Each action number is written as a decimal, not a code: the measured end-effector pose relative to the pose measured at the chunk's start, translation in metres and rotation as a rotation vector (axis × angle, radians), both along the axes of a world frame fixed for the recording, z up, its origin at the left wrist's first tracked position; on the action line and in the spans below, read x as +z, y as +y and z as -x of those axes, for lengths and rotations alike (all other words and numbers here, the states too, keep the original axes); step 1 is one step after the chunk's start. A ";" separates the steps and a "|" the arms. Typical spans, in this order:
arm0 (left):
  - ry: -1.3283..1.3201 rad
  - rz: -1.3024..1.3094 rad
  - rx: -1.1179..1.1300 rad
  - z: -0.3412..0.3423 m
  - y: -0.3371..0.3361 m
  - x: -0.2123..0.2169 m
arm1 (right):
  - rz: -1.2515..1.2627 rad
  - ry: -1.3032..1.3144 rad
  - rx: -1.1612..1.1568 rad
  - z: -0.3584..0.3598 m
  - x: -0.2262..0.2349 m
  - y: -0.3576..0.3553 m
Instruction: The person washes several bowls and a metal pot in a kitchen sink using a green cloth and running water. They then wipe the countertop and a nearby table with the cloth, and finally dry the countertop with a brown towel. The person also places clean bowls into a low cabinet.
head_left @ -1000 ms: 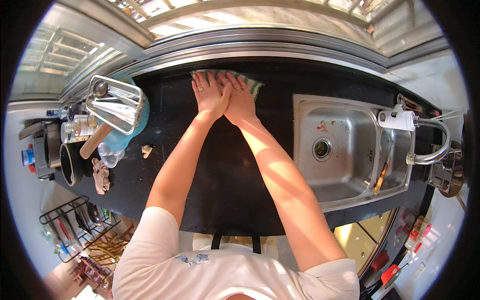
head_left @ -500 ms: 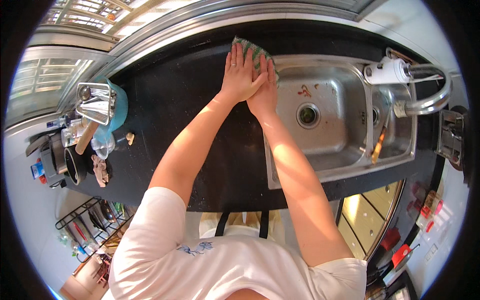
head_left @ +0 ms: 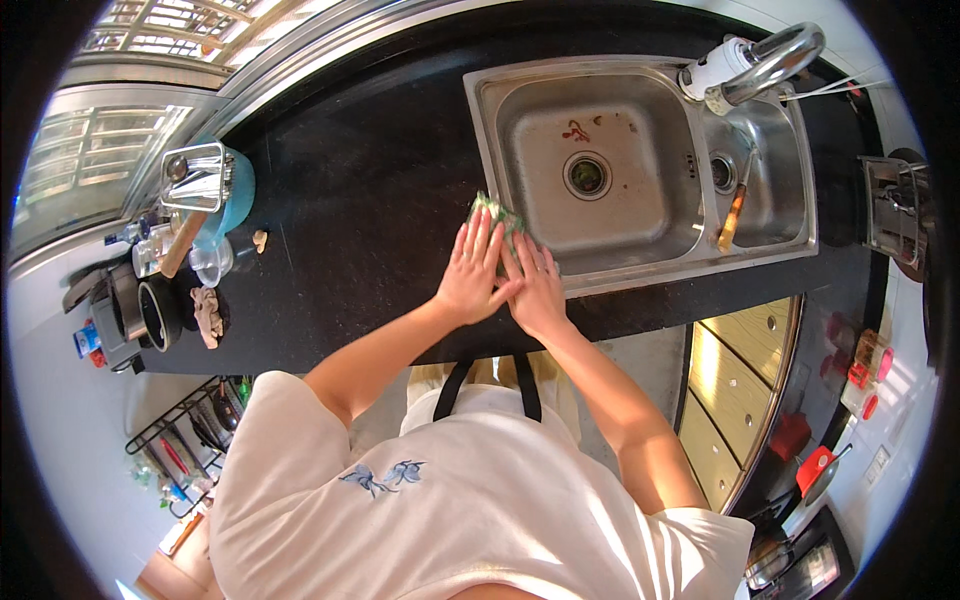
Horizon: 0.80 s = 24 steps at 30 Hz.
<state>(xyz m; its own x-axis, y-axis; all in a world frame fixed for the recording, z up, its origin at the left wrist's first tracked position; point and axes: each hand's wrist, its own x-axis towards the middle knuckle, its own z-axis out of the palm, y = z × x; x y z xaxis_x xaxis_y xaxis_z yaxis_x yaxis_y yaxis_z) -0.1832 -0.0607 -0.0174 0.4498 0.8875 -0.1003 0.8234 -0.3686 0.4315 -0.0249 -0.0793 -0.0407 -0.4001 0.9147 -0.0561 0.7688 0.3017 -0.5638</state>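
A green and white cloth (head_left: 490,206) lies on the black countertop (head_left: 370,210), by the left rim of the steel sink (head_left: 482,110). My left hand (head_left: 470,276) rests on it with stretched fingers. Close beside, my right hand (head_left: 538,292) presses down too, palm flat and fingers extended over the cloth. The two thumbs meet or overlap. Most of the cloth is hidden under my fingers.
Food scraps (head_left: 575,131) lie in the larger basin. A wooden-handled tool (head_left: 734,215) leans in the smaller one, beneath the curved faucet (head_left: 790,62). To the left stand a blue container (head_left: 240,195), a pan (head_left: 158,315) and a crumpled brown cloth (head_left: 207,316).
Both hands and the cloth have come from the back of the counter toward my body, along the sink's left side. My elbows are more bent, and the view has shifted.
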 end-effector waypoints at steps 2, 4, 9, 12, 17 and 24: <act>-0.014 0.035 -0.026 -0.012 -0.020 0.000 | 0.016 -0.076 0.087 -0.022 0.007 -0.016; -0.034 0.152 -0.100 -0.027 -0.033 0.001 | -0.050 -0.142 0.121 -0.047 0.010 -0.029; -0.033 0.018 -0.362 -0.067 -0.015 -0.010 | -0.226 -0.279 0.085 -0.100 0.019 -0.018; -0.239 0.092 -0.364 -0.086 0.024 -0.038 | 0.008 -0.612 -0.173 -0.116 0.015 0.010; -0.201 -0.293 -0.167 -0.025 0.041 0.034 | -0.195 0.045 -0.323 -0.042 0.050 0.017; 0.264 -0.124 -0.203 0.199 -0.097 0.031 | -0.283 -0.132 0.528 0.107 0.028 -0.048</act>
